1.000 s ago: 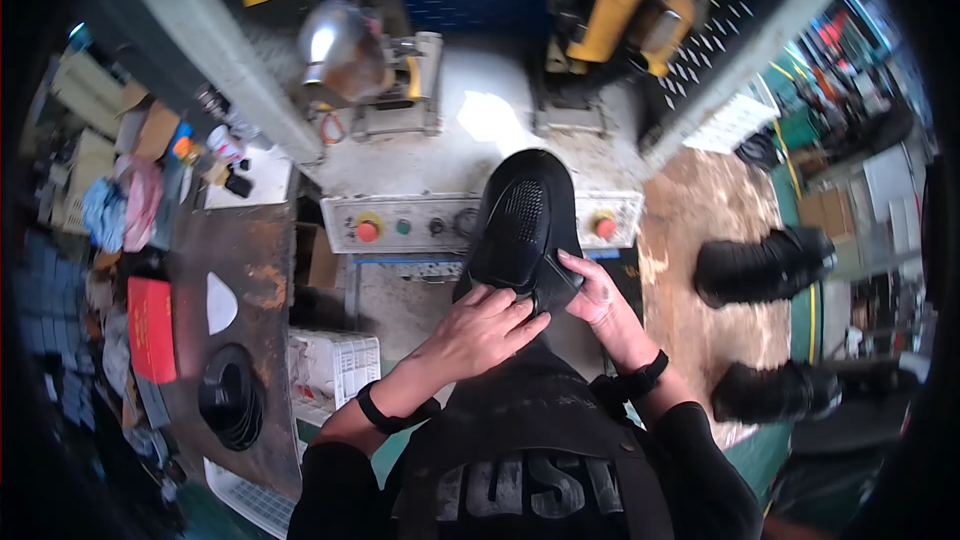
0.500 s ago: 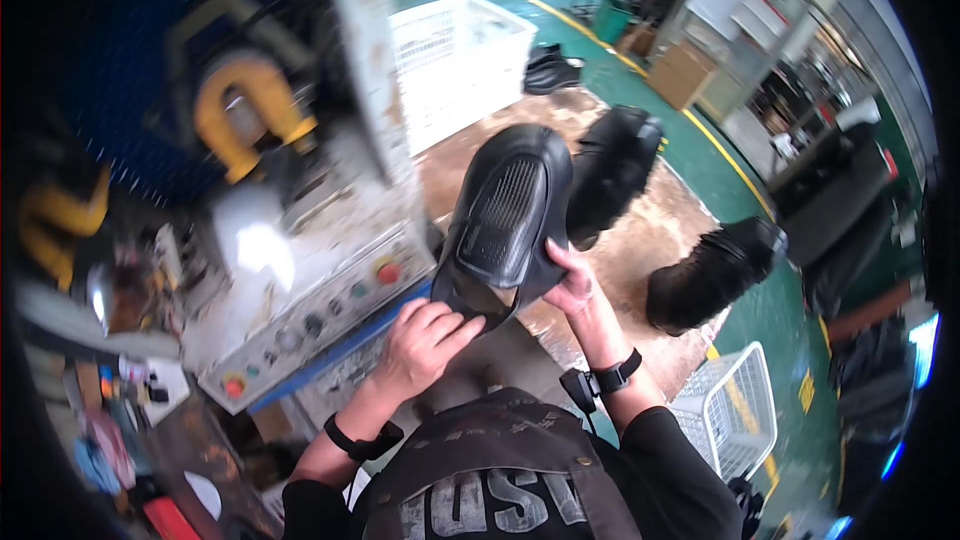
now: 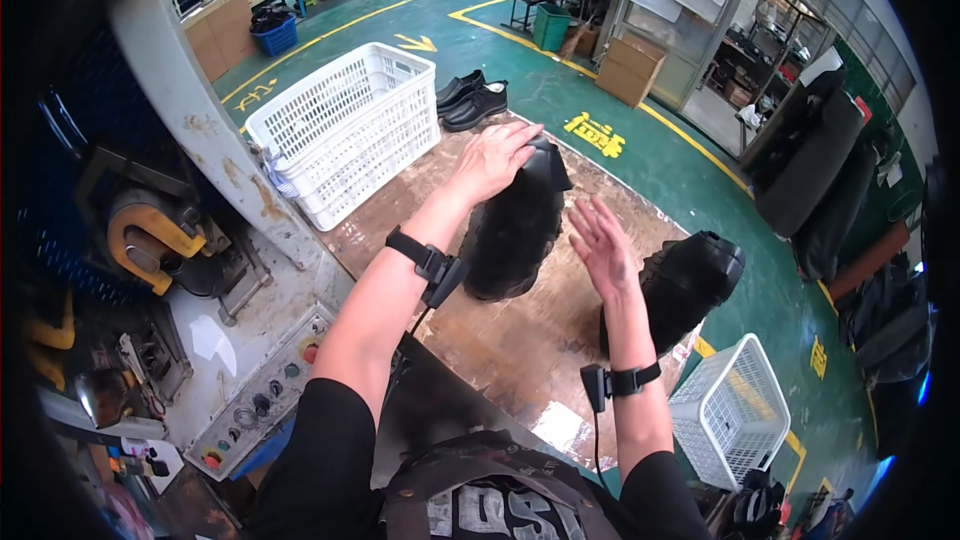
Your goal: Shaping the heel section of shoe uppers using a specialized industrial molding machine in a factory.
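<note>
A long stack of nested black shoe uppers (image 3: 515,235) lies on the worn brown tabletop (image 3: 430,255), in front of me. Over its far end, my left hand (image 3: 490,162) lies with the fingers stretched across the topmost black upper (image 3: 545,172); its thumb is hidden. My right hand (image 3: 603,245) is raised just right of the stack, fingers apart and nothing in them. A second black stack of uppers (image 3: 690,285) sits to the right, partly behind my right forearm.
A white crate (image 3: 350,135) and black shoes (image 3: 472,102) stand beyond the stack. Left is a machine with a button panel (image 3: 265,395) and a yellow clamp-like part (image 3: 150,240). Another white basket (image 3: 735,415) is at lower right, over green floor (image 3: 560,105).
The black upper that both hands held in front of me is now on the far end of the stack. My right hand has let go; my left hand has moved forward. The view has shifted.
</note>
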The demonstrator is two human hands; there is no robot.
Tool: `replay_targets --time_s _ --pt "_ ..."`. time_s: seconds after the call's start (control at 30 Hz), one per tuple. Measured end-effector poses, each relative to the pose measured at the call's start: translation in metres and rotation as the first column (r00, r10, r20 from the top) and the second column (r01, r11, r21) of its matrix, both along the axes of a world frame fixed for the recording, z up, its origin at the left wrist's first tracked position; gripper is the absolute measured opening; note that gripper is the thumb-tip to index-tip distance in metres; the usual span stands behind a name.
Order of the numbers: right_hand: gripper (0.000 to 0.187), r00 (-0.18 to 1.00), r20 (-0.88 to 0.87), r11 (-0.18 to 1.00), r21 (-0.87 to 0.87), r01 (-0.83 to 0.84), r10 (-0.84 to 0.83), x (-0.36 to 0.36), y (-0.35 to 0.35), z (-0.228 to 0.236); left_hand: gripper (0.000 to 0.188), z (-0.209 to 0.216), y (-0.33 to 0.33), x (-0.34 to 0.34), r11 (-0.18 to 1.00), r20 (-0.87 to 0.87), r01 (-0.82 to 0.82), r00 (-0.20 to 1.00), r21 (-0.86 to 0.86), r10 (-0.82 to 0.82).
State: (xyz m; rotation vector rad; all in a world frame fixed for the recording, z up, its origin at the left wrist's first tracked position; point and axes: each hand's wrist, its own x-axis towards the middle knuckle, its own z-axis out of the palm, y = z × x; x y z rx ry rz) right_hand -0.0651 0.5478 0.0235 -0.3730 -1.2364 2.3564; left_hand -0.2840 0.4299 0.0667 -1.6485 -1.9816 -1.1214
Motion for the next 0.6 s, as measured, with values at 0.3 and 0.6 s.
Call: replay_targets --time_s 0.3,0.6 --pt "0.042 0.985 0.140 0.985 -0.158 -0.076 0.098 0.004 -0.053 -0.079 0.039 -0.042 -0.081 0.046 0.981 0.216 -0.177 0.964 0.081 0.156" --pt "0.038 0.648 0.543 0.830 -0.193 -0.523 0.535 0.024 -0.202 -0.196 0.025 -0.275 -0.483 0.269 0.692 0.499 -0.505 0.480 -0.516 0.722"
